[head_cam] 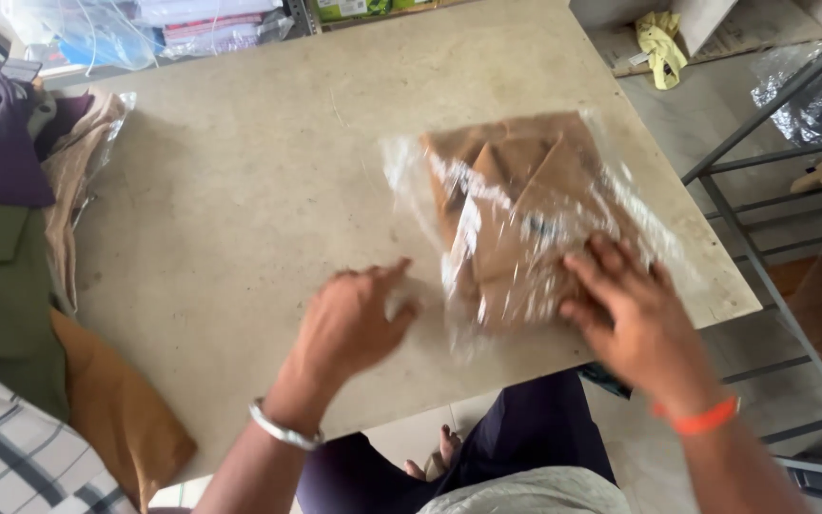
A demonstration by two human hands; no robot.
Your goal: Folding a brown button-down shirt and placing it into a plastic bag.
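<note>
Both my hands work low over the counter point(240, 190). Right grip point(635, 314) presses flat, fingers spread, pinning the bagged brown garment point(516, 209); left grip point(354, 324), loosely open, empty, rests beside its edge.

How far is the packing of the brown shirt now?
Done: the folded brown shirt is inside the clear plastic bag on the table. In hand: the right hand presses the bag; the left hand is beside it. Left: more garments lie unbagged at the table's left.
</note>
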